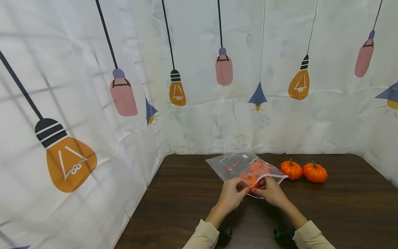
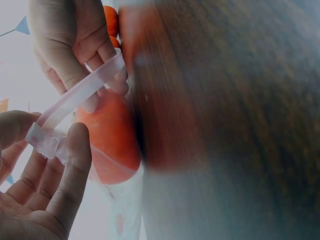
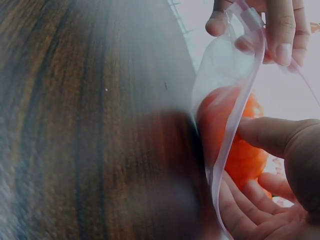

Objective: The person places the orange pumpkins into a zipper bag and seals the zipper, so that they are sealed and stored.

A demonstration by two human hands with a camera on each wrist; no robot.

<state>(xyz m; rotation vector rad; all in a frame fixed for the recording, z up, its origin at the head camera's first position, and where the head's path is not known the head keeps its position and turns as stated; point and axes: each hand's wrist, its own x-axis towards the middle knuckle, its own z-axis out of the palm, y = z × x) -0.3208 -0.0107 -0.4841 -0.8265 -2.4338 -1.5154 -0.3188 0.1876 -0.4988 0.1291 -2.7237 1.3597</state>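
Observation:
A clear zip bag [image 1: 230, 167] with printed pictures and a pale pink zip strip lies on the dark table, its mouth facing me. Orange shows through its film; one small toy pumpkin [image 3: 245, 157] is at the mouth. My left hand [image 1: 231, 194] pinches the bag's edge by the white zip slider [image 2: 39, 136]. At the other side of the mouth, my right hand [image 1: 274, 193] holds the pumpkin, the thumb [image 3: 270, 134] against it and the fingers below. Film hides part of the pumpkin, and I cannot tell how many are inside.
Two more orange toy pumpkins, one [image 1: 291, 169] beside the bag and another [image 1: 315, 172] to its right, stand near the back of the brown wooden table [image 1: 351, 207]. A white curtain [image 1: 199, 131] printed with lamps hangs behind and at the sides.

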